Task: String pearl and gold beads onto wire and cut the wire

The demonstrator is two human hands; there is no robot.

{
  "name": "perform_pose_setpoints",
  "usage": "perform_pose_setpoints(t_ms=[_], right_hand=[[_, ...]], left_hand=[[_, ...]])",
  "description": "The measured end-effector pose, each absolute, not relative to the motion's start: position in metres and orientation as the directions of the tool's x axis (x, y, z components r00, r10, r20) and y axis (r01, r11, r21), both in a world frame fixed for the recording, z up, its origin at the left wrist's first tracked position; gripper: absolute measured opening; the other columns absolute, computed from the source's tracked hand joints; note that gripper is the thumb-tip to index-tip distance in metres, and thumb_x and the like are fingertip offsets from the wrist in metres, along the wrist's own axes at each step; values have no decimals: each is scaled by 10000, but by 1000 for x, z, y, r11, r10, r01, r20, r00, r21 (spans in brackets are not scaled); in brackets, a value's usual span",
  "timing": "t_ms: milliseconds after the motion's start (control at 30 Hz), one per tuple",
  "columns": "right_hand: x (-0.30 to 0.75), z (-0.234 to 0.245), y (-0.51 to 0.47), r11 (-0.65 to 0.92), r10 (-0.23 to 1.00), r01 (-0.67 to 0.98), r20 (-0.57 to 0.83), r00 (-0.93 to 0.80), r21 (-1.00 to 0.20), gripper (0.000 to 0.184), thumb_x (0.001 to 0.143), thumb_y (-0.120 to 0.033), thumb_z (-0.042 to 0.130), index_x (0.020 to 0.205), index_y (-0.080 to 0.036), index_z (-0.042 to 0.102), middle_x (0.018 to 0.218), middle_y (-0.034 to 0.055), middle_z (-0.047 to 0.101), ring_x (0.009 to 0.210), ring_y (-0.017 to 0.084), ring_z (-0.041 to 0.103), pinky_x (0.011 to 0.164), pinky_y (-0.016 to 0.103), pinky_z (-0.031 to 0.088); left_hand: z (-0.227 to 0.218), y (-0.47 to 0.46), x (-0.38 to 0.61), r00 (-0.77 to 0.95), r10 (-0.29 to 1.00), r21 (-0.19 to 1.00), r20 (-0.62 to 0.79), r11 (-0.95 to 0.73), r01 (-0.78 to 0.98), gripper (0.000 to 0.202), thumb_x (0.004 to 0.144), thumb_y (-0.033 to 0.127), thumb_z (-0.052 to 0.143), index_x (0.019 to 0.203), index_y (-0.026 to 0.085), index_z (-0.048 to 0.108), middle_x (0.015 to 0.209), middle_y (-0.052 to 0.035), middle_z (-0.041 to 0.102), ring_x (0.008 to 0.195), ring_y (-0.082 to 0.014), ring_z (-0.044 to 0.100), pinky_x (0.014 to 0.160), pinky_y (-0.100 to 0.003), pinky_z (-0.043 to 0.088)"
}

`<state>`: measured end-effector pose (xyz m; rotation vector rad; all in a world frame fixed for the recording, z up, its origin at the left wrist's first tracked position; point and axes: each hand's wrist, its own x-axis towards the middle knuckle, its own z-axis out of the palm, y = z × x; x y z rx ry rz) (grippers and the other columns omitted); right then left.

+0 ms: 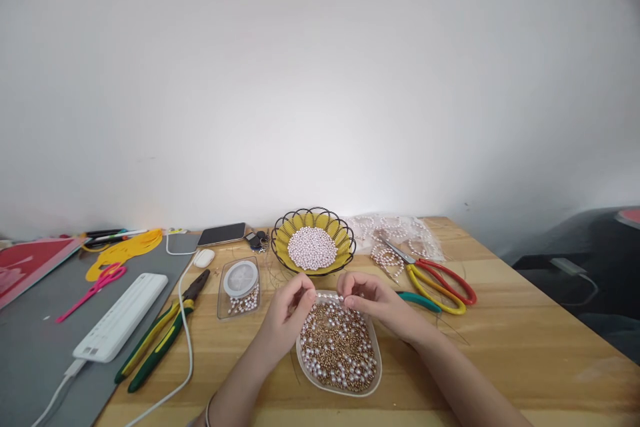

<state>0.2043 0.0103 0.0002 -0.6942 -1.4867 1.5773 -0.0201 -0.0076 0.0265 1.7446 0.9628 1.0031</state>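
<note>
1. The left hand (287,317) is curling its thumb and forefinger into a closed pinch, with the fingertips (306,288) pointing across toward the other hand.
2. The right hand (377,300) is mirroring it, thumb and forefinger pressed shut and pointing back at the left.
3. A short row of pearl beads (327,295) is lying in the gap between the two pinches. Its long axis is running straight from one set of fingertips to the other, and each end appears to be gripped by a pinch. Any thread through the beads is too fine to make out.
4. Both hands are sitting equally near the row, one at each end, so neither is the closer.
5. The bead tray (376,373), filled with gold and pearl beads, is resting directly below the fingertips and extending back toward the person. Its far rim is lying just under the row.
6. Beyond the fingertips, a wire basket (280,233) of pearls is standing near.
7. Out past the left knuckles a clear box (240,287) with a spool is lying. Past the right knuckles a teal-handled tool (420,300) is lying just beside the hand, with the scissors (440,283) farther out.
</note>
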Motion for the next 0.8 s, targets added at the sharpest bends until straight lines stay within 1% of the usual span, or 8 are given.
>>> perform_pose_setpoints(t_ms=[133,400,500,667,800], right_hand=[[204,0,11,80,867,-239,186,-463,-968,310,838,-423,824,763,-187,638,831,-6,589,757,150,521,699,272,385],[206,-3,13,97,871,-280,218,-441,-955,323,834,-448,822,751,-192,643,824,6,600,763,163,525,711,286,390],[206,-3,14,108,874,-279,225,-432,-954,329,834,-462,817,752,-190,650,823,11,606,774,170,532,725,295,401],[203,1,12,80,863,-240,188,-470,-967,356,820,-489,822,747,-187,648,813,4,586,753,164,522,709,295,400],[202,1,11,75,853,-165,149,-501,-983,336,817,-472,826,742,-188,663,736,-20,560,688,145,494,659,281,383]], left_hand=[[25,-6,-20,368,904,939,219,-298,172,329,998,437,473,762,209,446,678,49,372,613,-137,353,576,-255,267],[23,-6,-21,361,906,942,221,-294,162,345,1004,466,458,773,210,451,695,46,370,622,-139,359,584,-253,288],[25,-6,-21,366,901,937,234,-310,162,339,1006,448,453,765,210,444,695,45,374,624,-137,362,585,-249,292],[23,-6,-18,432,875,912,217,-339,229,282,990,370,485,763,203,470,660,50,383,599,-130,365,558,-246,271],[21,-7,-17,485,837,837,253,-441,325,245,990,312,504,775,195,519,643,48,429,588,-126,413,571,-245,291]])
